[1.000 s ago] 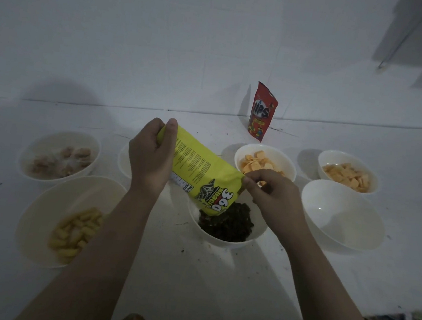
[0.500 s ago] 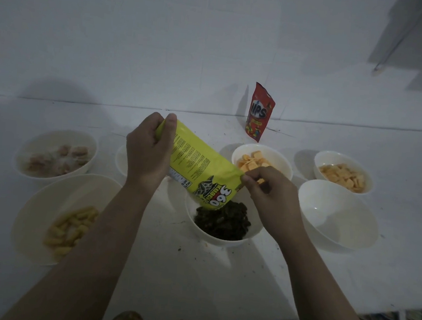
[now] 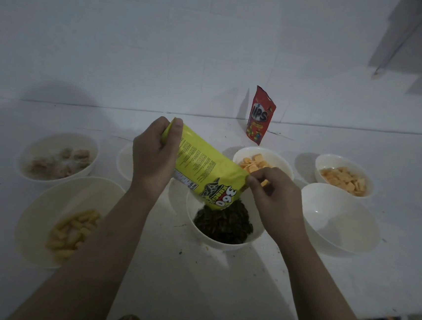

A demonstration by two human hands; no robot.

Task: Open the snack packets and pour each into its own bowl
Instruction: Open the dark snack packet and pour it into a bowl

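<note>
Hands hold a yellow snack packet (image 3: 207, 171) at frame centre: the left hand (image 3: 153, 159) grips its raised upper end, the right hand (image 3: 273, 194) pinches its lower corner. Tilted mouth-down, the packet bears black "360" lettering over the centre bowl (image 3: 222, 242) of dark snacks (image 3: 223, 221). Seven white bowls sit on the white table (image 3: 192, 287); one at right (image 3: 341, 218) holds nothing. A single red packet (image 3: 259, 118) stands upright behind.

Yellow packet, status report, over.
Left hand grips yellow packet by its raised end; right hand pinches its lower edge. Mouth tipped over centre bowl, dark snack inside. Red packet upright behind. Nothing blocking.
</note>
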